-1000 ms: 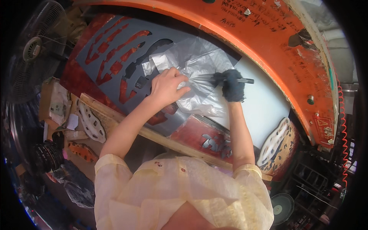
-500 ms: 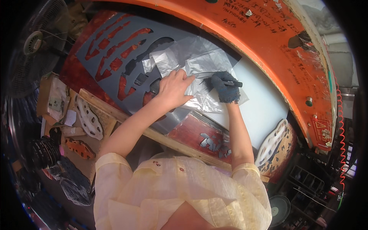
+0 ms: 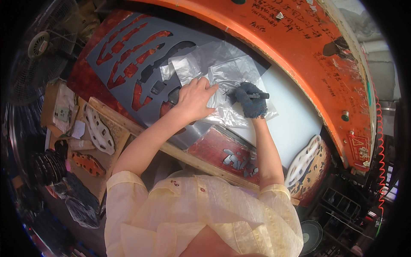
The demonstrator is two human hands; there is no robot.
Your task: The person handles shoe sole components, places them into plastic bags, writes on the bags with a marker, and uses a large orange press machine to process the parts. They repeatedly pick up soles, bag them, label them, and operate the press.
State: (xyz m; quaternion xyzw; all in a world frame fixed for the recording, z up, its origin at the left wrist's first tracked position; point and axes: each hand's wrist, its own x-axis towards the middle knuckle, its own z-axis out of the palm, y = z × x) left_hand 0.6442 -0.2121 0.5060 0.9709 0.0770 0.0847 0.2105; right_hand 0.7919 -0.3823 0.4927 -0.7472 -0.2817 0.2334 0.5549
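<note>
A crumpled clear plastic bag lies over a dark grey sheet with long curved cut-outs and over a smooth white sheet. My bare left hand rests on the bag with its fingers spread, pressing it down. In a dark blue glove, my right hand grips a black marker pen, tilted over the bag. Dark crossed strokes show on the plastic between the two hands. Red surface is visible through the cut-outs.
An orange machine beam with handwriting arches along the far side. Small grey offcuts lie on the red bed near me. White slotted moulds sit at the left, with another mould at the right. A fan stands far left.
My right hand has shifted slightly nearer to me, and the dark strokes on the bag are now uncovered. My left hand has stayed in place.
</note>
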